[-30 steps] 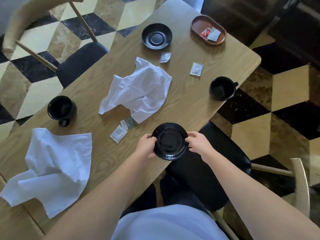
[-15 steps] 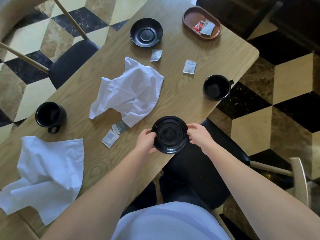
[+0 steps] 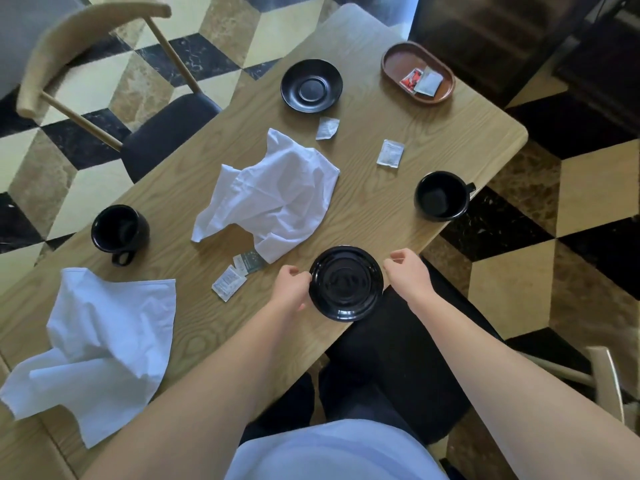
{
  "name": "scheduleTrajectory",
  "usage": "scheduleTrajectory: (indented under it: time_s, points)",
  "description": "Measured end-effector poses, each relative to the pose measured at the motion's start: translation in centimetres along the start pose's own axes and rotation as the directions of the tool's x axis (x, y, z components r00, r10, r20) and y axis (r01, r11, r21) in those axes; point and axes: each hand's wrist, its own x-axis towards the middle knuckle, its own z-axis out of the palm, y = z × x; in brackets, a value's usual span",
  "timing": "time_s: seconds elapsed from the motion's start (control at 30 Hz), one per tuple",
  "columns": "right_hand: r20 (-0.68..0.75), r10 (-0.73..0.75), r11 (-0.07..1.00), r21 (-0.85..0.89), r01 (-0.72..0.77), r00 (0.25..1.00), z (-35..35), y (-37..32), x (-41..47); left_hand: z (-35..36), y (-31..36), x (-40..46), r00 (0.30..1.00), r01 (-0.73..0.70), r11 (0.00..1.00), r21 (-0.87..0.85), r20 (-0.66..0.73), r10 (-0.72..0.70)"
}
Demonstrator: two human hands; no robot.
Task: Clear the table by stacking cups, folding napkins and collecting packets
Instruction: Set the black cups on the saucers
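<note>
A black saucer [image 3: 346, 284] sits at the table's near edge between my hands. My left hand [image 3: 292, 285] grips its left rim and my right hand [image 3: 405, 275] pinches its right rim with curled fingers. A second black saucer [image 3: 311, 85] lies at the far side. One black cup [image 3: 119, 230] stands at the left and another black cup [image 3: 441, 195] near the right edge. A crumpled white napkin [image 3: 273, 195] lies mid-table, and a second napkin [image 3: 100, 341] at the near left. Loose packets lie at the far middle [image 3: 327, 128], right of it [image 3: 390, 153] and beside my left hand [image 3: 228, 283].
A brown oval tray [image 3: 391, 60] at the far right corner holds two packets [image 3: 420, 79]. The wooden table [image 3: 381, 220] runs diagonally. One chair [image 3: 166, 126] stands at the far left side, a dark seat [image 3: 398, 341] is below me, and another chair's frame [image 3: 602, 379] is at the right.
The saucer stays between my two hands at the near table edge. My right hand's fingers have slid out to the very edge of the rim. Only my view has shifted.
</note>
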Motion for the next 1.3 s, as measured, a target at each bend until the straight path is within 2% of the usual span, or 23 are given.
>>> scheduleTrajectory:
  time_s: [0.13, 0.37, 0.47, 0.5, 0.57, 0.63, 0.67, 0.77, 0.83, 0.93, 1.17, 1.3]
  points:
    - [-0.036, -0.093, 0.995, -0.027, 0.092, 0.995, -0.5, -5.8, 2.0, -3.7, 4.6, 1.5, 0.992, -0.113, 0.994, -0.001, -0.051, 0.113]
    - [0.003, -0.207, 0.971, 0.121, 0.205, 0.978, 2.0, -19.4, 7.6, -8.2, 17.3, 5.6, 0.958, -0.286, 0.944, -0.161, -0.063, 0.280]
    - [-0.046, -0.312, 0.949, -0.052, 0.310, 0.949, 2.5, -24.1, 11.2, -8.6, 22.5, 8.9, 0.935, -0.354, 0.913, -0.202, -0.060, 0.349]
    - [-0.051, -0.356, 0.927, -0.142, 0.346, 0.933, 2.7, -25.3, 12.5, -8.5, 23.9, 10.1, 0.920, -0.391, 0.901, -0.189, -0.067, 0.385]
    - [-0.046, -0.417, 0.877, -0.281, 0.389, 0.908, 3.2, -27.2, 15.2, -7.9, 26.0, 13.0, 0.864, -0.500, 0.865, -0.043, -0.089, 0.496]
    - [-0.074, -0.418, 0.881, -0.278, 0.384, 0.905, 3.8, -28.6, 17.9, -7.1, 27.6, 15.5, 0.813, -0.562, 0.818, 0.121, -0.101, 0.573]
    - [-0.096, -0.388, 0.909, -0.202, 0.364, 0.917, 4.1, -29.1, 19.2, -6.7, 28.5, 16.5, 0.818, -0.560, 0.822, 0.104, -0.090, 0.568]
    - [-0.127, -0.266, 0.953, 0.112, 0.280, 0.956, 4.3, -30.3, 22.7, -5.8, 31.4, 19.2, 0.901, -0.426, 0.879, -0.214, -0.010, 0.434]
    - [-0.147, -0.216, 0.951, 0.194, 0.242, 0.965, 4.2, -30.7, 24.8, -5.6, 32.9, 20.9, 0.923, -0.354, 0.874, -0.334, 0.023, 0.383]
    - [-0.118, -0.193, 0.931, 0.292, 0.220, 0.974, 4.0, -31.3, 27.0, -5.8, 33.9, 22.4, 0.920, -0.328, 0.846, -0.421, 0.061, 0.388]
    - [-0.091, -0.226, 0.935, 0.259, 0.242, 0.970, 3.8, -32.6, 27.1, -6.5, 34.7, 22.1, 0.893, -0.337, 0.853, -0.398, 0.153, 0.424]
    - [-0.048, -0.275, 0.926, 0.256, 0.278, 0.960, 5.5, -34.7, 24.9, -9.9, 32.9, 20.3, 0.905, -0.295, 0.850, -0.436, 0.157, 0.395]
